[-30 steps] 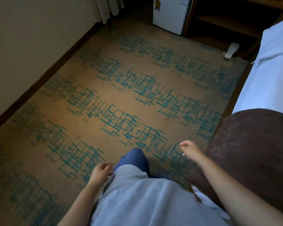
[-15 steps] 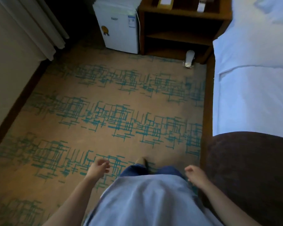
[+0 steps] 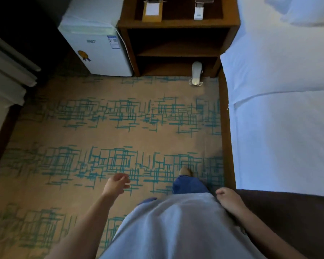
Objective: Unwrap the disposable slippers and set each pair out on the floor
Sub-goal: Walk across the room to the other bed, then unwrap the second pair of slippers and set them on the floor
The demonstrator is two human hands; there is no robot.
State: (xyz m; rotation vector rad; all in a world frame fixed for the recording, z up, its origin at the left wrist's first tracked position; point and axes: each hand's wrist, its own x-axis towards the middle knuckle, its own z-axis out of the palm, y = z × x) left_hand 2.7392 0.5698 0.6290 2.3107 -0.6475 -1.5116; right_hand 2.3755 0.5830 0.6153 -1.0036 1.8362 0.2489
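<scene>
A wrapped white slipper pack [image 3: 196, 73] leans on the carpet against the bottom of the wooden nightstand [image 3: 178, 25], its clear wrapper end lying on the floor. My left hand [image 3: 116, 185] hangs low over the carpet, fingers loosely apart and holding nothing. My right hand [image 3: 229, 200] is beside my hip at the edge of the dark bed runner, fingers curled and relaxed, with nothing in it. Both hands are far from the pack, which lies well ahead of me.
A white mini fridge [image 3: 97, 47] stands left of the nightstand. A bed with white sheets [image 3: 284, 113] runs along the right. Curtains [image 3: 7, 71] hang at the left. Patterned carpet [image 3: 120, 131] stretches between me and the furniture. Small items sit on the nightstand top.
My view has swung right and forward, so the nightstand, fridge and slipper pack are nearer and more centred. Both hands stay low and hold nothing; one foot has stepped forward.
</scene>
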